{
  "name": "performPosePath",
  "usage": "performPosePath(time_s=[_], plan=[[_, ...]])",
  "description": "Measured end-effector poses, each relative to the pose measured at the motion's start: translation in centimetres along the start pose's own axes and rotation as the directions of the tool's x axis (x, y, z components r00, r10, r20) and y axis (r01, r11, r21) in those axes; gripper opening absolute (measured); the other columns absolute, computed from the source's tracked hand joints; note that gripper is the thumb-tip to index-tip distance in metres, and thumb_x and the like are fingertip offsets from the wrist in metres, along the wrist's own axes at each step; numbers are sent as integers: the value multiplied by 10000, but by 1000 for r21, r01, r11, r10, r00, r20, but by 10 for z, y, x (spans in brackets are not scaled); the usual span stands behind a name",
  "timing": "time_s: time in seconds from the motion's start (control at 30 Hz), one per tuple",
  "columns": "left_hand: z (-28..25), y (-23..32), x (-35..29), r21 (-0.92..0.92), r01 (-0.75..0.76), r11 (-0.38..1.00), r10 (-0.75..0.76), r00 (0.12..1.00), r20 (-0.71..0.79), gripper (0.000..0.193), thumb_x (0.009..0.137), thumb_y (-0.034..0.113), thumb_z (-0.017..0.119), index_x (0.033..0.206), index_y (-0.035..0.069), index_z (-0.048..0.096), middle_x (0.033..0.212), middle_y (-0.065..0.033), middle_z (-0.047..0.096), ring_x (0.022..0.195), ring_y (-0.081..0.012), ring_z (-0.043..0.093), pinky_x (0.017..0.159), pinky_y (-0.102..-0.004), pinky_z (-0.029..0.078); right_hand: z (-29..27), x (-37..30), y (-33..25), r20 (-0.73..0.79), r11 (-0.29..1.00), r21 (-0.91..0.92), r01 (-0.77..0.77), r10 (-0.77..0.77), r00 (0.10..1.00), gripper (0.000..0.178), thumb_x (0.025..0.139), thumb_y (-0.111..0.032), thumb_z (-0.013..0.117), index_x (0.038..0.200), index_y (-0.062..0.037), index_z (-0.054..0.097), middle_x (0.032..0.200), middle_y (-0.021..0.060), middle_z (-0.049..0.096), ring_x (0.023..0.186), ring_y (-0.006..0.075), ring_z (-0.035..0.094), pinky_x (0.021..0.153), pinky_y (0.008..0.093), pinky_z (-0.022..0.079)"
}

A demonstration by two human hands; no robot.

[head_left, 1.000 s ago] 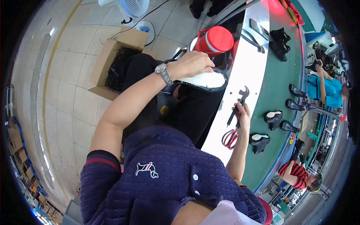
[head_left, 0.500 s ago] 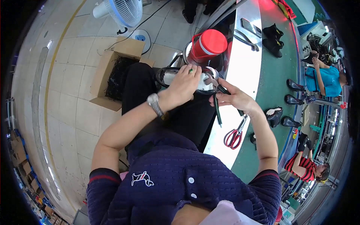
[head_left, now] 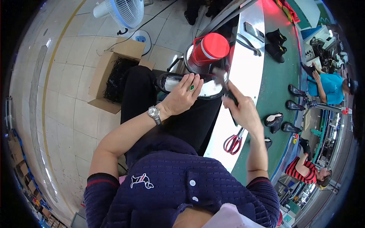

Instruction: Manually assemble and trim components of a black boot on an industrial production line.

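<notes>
Whereas the head view had the pliers (head_left: 219, 78) angled at the black shoe (head_left: 210, 90) half a second ago, they now blur over its right end, probably mid-stroke, suggesting work under way, with the right hand (head_left: 241, 108) wrapped round them and the left hand (head_left: 181, 95) clasping the shoe's middle.

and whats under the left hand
Under the left hand is a black shoe, its white surface facing up; the part directly beneath the hand is covered.
</notes>
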State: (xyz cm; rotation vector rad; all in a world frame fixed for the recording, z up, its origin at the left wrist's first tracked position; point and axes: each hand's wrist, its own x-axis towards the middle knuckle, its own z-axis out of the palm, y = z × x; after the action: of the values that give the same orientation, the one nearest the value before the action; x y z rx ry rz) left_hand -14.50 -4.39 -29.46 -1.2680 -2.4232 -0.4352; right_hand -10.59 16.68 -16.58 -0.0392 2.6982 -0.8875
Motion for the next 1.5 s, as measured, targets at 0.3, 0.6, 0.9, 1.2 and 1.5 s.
performPosePath(time_s=[0.3,0.6,0.9,1.2,1.5], plan=[[5,3,3,22,21,1000,-20,1000,-11,457,878,137,497,1254,-124,513,1271,-306,532,1174,-386,545,1042,-416,402,30,18,11,-201,981,178,-82,118,973,562,932,-133,533,1451,-79,324,629,138,626,589,322,664,617,406,525],[8,6,8,47,53,997,-56,997,50,612,779,195,681,1286,-91,493,1332,-245,503,1258,-352,477,1064,-411,372,46,26,38,-153,990,77,-121,131,979,522,967,-162,520,1452,-70,351,620,85,597,534,167,616,536,311,505],[8,10,10,24,37,999,-37,999,-19,408,850,104,530,1186,-126,557,1226,-261,536,1180,-406,522,1044,-444,395,58,23,34,-150,970,-242,-25,-12,989,553,938,-129,551,1443,-73,335,606,133,604,560,290,648,574,392,510],[9,12,8,83,41,996,-38,999,-37,365,831,97,543,1113,-130,582,1140,-240,546,1180,-426,510,1051,-464,390,56,23,8,-90,938,-340,-61,32,995,587,922,-142,549,1445,-116,285,695,222,648,622,415,647,604,497,517],[-8,8,23,5,223,975,-222,974,-35,371,824,102,527,1113,-127,570,1139,-225,555,1191,-363,497,1041,-411,388,65,25,12,-132,934,-356,-29,-20,991,614,912,-131,549,1464,-143,281,665,211,638,615,407,642,587,478,515]])
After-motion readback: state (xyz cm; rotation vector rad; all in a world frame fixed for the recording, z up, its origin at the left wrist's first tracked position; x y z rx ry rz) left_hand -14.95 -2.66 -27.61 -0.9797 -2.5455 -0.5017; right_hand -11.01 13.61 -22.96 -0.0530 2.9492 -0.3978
